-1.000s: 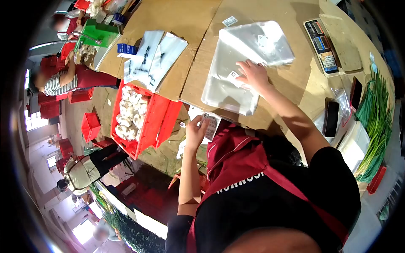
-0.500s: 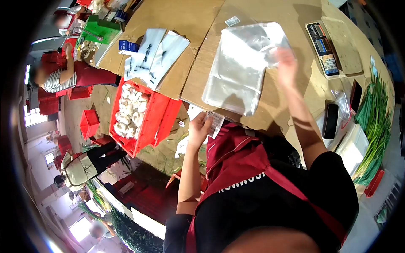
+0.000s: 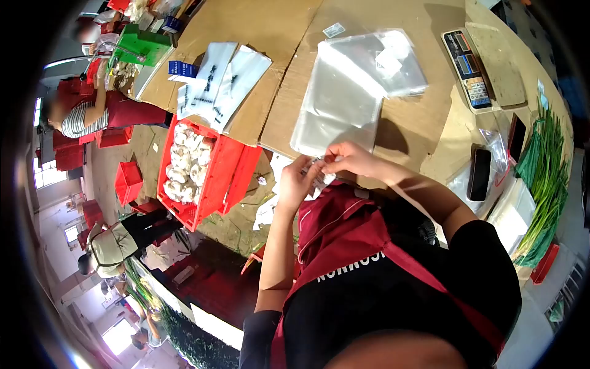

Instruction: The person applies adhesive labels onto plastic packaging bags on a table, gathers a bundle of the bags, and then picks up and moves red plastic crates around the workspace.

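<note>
My left hand (image 3: 297,182) is closed on a small stack of printed labels (image 3: 322,181) at the table's near edge. My right hand (image 3: 352,161) meets it there, thumb and fingers pinched at the labels' upper edge. Just beyond both hands lies a stack of clear plastic bags (image 3: 337,114) on the cardboard. One clear bag (image 3: 405,77) is fanned out to the upper right, with a white label (image 3: 388,63) on it. Another small label (image 3: 334,30) lies flat near the bags' far edge.
On the left are printed bags (image 3: 212,83), a blue box (image 3: 183,69) and a red crate (image 3: 203,200) of white bulbs or mushrooms. To the right stand a scale (image 3: 468,71), a phone (image 3: 479,175) and long green stalks (image 3: 547,178). Other people work at far left.
My right hand has come back from the upper-right bag to the labels in my left hand. A white label now shows plainly on that bag.
</note>
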